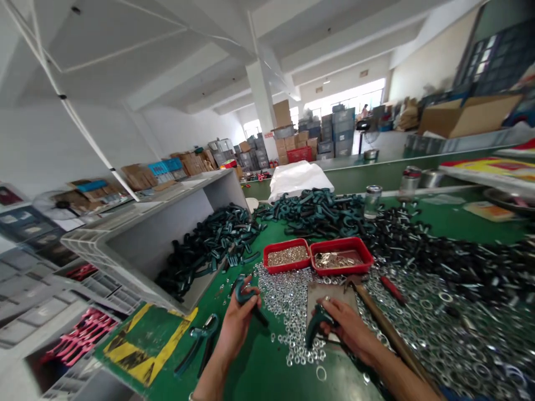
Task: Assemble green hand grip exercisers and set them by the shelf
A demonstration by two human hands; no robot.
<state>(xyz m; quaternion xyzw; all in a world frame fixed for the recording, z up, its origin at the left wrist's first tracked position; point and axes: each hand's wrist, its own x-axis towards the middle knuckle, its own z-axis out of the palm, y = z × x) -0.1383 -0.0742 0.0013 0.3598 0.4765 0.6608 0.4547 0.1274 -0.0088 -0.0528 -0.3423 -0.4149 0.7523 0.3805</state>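
My left hand (240,317) is closed around a teal tool handle (243,291), its curved head up and a dark end pointing down to the right. In my right hand (345,323), the fingers grip another curved teal handle piece (316,324), above the near edge of a flat metal plate (316,295). A two-handled teal tool that looks like pruning shears (201,336) lies on the green table left of my left wrist. Small metal rings (292,320) are scattered between my hands. A hammer (380,317) with a wooden handle lies beside my right forearm.
Two red trays (288,269) of small metal parts stand ahead. A tipped grey crate (154,214) spills teal handles on the left. Farther back are a pile of teal pieces (321,209), a glass jar (373,201), black parts (451,250) and a red-handled tool (393,289).
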